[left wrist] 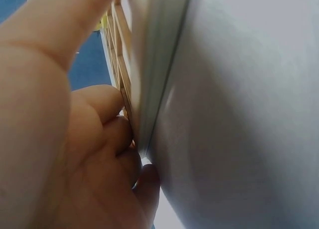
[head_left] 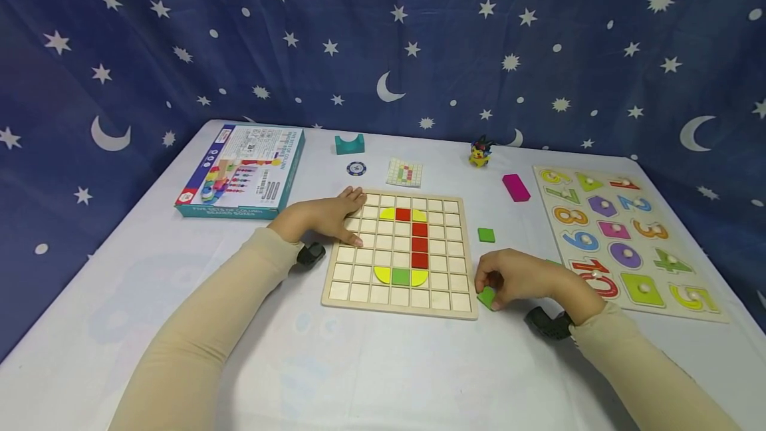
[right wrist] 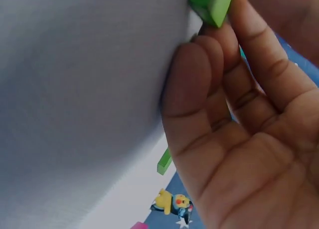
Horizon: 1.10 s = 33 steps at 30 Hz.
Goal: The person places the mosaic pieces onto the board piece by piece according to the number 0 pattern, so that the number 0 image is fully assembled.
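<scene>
A wooden grid board (head_left: 399, 311) lies mid-table. On it are several red square tiles (head_left: 420, 245), yellow quarter-round tiles (head_left: 383, 275) at the corners of the pattern, and one green square tile (head_left: 401, 277) in a lower row. My left hand (head_left: 335, 215) rests on the board's left edge, fingers and thumb spread; the left wrist view shows its fingers (left wrist: 117, 131) along the rim. Just off the board's lower right side, my right hand (head_left: 517, 275) pinches a green square tile (head_left: 487, 296) between thumb and fingers, and that tile (right wrist: 214, 4) shows at the top of the right wrist view.
Another green tile (head_left: 486, 235) lies right of the board. Behind are a pattern card (head_left: 404, 173), a poker chip (head_left: 356, 168), a teal arch block (head_left: 350, 144) and a small figurine (head_left: 480, 151). A magenta block (head_left: 516, 187) and number puzzle (head_left: 643, 245) sit right; a box (head_left: 242, 171) sits left.
</scene>
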Each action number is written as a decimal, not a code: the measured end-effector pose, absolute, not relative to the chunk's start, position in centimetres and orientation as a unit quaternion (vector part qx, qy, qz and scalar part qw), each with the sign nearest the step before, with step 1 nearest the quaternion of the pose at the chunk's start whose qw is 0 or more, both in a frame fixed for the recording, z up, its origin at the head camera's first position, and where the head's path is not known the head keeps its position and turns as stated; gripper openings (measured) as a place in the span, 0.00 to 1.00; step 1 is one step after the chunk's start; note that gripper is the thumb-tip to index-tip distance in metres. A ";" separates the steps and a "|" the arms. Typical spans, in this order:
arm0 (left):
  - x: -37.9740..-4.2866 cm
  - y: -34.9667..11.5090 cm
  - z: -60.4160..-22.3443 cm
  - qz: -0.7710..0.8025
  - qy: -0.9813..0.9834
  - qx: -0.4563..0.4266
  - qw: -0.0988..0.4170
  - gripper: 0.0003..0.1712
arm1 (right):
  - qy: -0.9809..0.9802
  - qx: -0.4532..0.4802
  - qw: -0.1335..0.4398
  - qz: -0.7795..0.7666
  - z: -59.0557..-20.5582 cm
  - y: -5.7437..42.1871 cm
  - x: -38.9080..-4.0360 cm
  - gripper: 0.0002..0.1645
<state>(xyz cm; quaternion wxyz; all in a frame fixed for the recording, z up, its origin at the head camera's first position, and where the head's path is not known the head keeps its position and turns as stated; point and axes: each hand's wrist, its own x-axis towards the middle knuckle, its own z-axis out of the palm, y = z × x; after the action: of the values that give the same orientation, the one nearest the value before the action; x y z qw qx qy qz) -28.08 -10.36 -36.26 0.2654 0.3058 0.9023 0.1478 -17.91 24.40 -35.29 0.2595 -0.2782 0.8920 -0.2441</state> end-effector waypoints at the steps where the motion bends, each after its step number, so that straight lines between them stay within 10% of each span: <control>1: -28.1 -10.4 -36.2 0.147 0.902 0.305 0.266 0.61 | 0.894 -0.274 0.256 -0.246 -35.3 24.4 -17.9 0.16; 33: -28.0 -10.4 -36.2 0.149 0.902 0.313 0.258 0.60 | 0.902 -0.123 0.196 -0.365 -34.1 24.0 -22.0 0.07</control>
<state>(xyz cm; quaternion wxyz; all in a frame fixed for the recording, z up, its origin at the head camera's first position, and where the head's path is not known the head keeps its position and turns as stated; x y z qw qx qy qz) -28.02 -10.44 -36.24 0.2583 0.3132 0.9017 0.1490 -22.00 24.01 -34.14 0.1958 -0.1231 0.9016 -0.3655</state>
